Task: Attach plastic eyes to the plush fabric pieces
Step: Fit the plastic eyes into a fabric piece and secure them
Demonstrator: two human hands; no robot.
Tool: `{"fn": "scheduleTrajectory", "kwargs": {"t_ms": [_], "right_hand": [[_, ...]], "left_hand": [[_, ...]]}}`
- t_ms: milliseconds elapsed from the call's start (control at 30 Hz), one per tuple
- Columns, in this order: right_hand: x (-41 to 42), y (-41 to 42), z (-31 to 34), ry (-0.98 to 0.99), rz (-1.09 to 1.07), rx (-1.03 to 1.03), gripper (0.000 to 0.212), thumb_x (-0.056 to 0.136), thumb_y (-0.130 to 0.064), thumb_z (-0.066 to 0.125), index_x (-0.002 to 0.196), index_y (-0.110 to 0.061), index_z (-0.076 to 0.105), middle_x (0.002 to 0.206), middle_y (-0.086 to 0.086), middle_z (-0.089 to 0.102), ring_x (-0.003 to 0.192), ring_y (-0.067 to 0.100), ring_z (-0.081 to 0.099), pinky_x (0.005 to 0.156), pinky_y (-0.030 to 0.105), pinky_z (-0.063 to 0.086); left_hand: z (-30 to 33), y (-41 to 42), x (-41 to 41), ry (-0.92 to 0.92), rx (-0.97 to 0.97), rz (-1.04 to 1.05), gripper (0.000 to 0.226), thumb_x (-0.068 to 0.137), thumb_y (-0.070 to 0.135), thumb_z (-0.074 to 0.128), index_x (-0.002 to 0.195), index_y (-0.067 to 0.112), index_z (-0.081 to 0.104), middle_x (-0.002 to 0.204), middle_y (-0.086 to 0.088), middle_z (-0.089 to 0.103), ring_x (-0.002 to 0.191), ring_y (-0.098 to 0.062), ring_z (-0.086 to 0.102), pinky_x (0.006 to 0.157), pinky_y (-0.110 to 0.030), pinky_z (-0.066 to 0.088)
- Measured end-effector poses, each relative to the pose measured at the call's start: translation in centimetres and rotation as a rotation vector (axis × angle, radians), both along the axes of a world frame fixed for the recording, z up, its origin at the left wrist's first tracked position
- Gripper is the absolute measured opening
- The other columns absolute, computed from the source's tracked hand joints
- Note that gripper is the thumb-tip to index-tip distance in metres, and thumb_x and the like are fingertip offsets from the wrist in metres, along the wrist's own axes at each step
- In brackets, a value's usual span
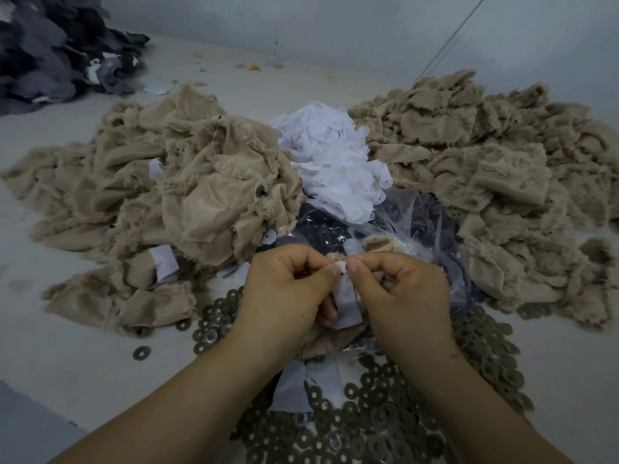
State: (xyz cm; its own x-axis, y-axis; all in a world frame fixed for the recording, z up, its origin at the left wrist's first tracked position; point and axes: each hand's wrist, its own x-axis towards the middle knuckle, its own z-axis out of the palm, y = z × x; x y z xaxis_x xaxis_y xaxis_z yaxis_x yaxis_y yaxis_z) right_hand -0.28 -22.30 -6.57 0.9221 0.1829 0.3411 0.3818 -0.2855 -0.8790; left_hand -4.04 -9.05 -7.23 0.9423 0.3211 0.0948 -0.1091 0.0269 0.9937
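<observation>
Dark grey fabric heap (50, 51) at far left corner; orange scrap (253, 67) near wall.

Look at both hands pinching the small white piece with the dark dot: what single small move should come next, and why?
Probably take one washer from the heap near the wrists and bring it to the piece. Both the left hand and right hand pinch the white backing piece over a tan plush piece, and a dark point shows through it, seemingly the eye's post, with no washer on it yet.
</observation>
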Motion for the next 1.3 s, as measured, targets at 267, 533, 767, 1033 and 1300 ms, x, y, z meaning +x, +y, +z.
{"fn": "scheduleTrajectory", "kwargs": {"t_ms": [267,533,767,1033,1300], "right_hand": [[0.26,-0.26,-0.70,-0.196,-0.064,-0.112,0.021,0.087,-0.016,0.074,0.084,-0.037,0.074,0.054,-0.005,0.066,0.051,0.013,0.061,0.048,0.026,0.049],[0.29,-0.12,-0.81,-0.242,-0.086,-0.144,0.012,0.085,-0.018,0.071,0.089,-0.024,0.080,0.064,-0.013,0.070,0.060,0.004,0.064,0.056,0.010,0.048],[0.00,-0.14,-0.34,-0.016,-0.024,-0.026,0.035,0.089,-0.014,0.072,0.073,-0.044,0.067,0.061,-0.001,0.070,0.052,0.018,0.065,0.052,0.035,0.054],[0.01,-0.21,-0.12,0.140,0.050,0.100,0.021,0.089,-0.013,0.072,0.081,-0.031,0.077,0.063,0.008,0.073,0.059,0.039,0.067,0.058,0.047,0.059],[-0.08,-0.28,0.07,0.188,0.076,0.171,0.019,0.088,-0.012,0.073,0.082,-0.030,0.079,0.053,0.006,0.067,0.041,0.006,0.049,0.040,0.016,0.040]], "left_hand": [[0.20,-0.75,-0.48,-0.110,0.328,0.095,0.018,0.088,0.011,0.070,0.072,0.018,0.071,0.055,0.007,0.064,0.047,-0.007,0.058,0.047,-0.020,0.048],[0.11,-0.61,-0.16,-0.036,0.283,0.087,0.017,0.089,0.012,0.069,0.072,0.012,0.070,0.054,0.000,0.064,0.045,-0.010,0.059,0.045,-0.024,0.050],[-0.07,-0.59,-0.02,-0.039,0.309,0.124,0.021,0.089,0.015,0.070,0.068,0.013,0.066,0.053,-0.003,0.062,0.046,-0.017,0.057,0.045,-0.035,0.051],[-0.17,-0.60,0.09,-0.047,0.337,0.145,0.020,0.089,0.016,0.070,0.070,0.018,0.067,0.058,0.001,0.064,0.051,-0.014,0.061,0.047,-0.028,0.050],[-0.23,-0.60,0.24,-0.074,0.370,0.155,0.019,0.089,0.017,0.069,0.071,0.020,0.066,0.057,0.001,0.063,0.048,-0.013,0.058,0.045,-0.026,0.047]]}}
